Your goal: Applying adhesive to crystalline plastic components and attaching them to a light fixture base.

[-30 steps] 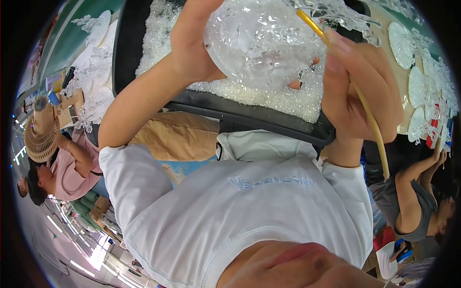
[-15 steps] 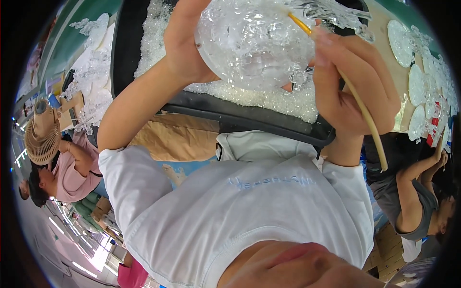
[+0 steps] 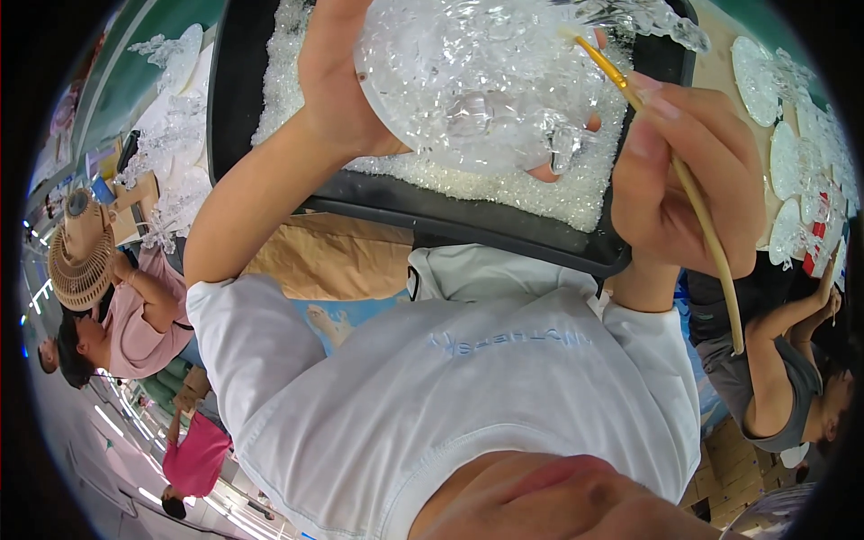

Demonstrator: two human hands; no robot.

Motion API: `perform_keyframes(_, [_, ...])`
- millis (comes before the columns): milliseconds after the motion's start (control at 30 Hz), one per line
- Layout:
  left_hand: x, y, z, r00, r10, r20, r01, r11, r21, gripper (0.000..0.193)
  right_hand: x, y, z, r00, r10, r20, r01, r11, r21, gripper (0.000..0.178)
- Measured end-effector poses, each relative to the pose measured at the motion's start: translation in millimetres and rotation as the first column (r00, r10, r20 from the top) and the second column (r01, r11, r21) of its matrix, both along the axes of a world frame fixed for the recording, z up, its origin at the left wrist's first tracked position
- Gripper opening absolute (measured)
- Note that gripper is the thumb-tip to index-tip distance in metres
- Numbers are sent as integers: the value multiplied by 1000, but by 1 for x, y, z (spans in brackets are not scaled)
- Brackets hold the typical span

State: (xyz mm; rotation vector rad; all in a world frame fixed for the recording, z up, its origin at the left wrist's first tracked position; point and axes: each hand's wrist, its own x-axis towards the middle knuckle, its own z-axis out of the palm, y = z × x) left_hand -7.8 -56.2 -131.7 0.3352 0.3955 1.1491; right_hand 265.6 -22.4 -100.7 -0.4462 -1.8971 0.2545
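My left hand (image 3: 346, 90) grips a round, clear ornament (image 3: 468, 99) from its left side and from beneath, with fingertips showing past its right edge. Clear lumpy pieces cover the face of the ornament, and clear spikes stick out at its upper right. In my right hand (image 3: 688, 171) a thin paintbrush (image 3: 706, 225) with a pale handle and a gold ferrule is pinched between thumb and fingers. Its tip touches or hovers just over the ornament's upper right part; I cannot tell which. Below the ornament lies a black tray (image 3: 405, 205) holding fine clear granules (image 3: 504, 191).
More clear round ornaments (image 3: 756, 81) line the table on the right, beside a red object (image 3: 817, 236). Others (image 3: 184, 117) lie at the left. A beige fan (image 3: 81, 247) stands near a person in pink (image 3: 148, 328). Another person in dark grey (image 3: 783, 387) works at the right.
My right hand and the brush have moved right and slightly down, with the brush tip shifting right across the ornament. The ornament has tilted a little in my left hand.
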Motion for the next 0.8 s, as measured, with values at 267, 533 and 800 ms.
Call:
perform_keyframes(267, [4, -4, 2, 892, 118, -436, -34, 980, 194, 66, 3, 0, 3, 996, 90, -16, -91, 991, -97, 14])
perform_keyframes(533, [16, 8, 23, 925, 99, -366, -192, 955, -226, 79, 2, 2, -1, 993, 102, 61, -100, 994, -42, 13])
perform_keyframes(800, [17, 0, 18, 938, 77, -339, -151, 969, -197, 85, 0, 4, -1, 990, 126, 63, -117, 984, -131, 16])
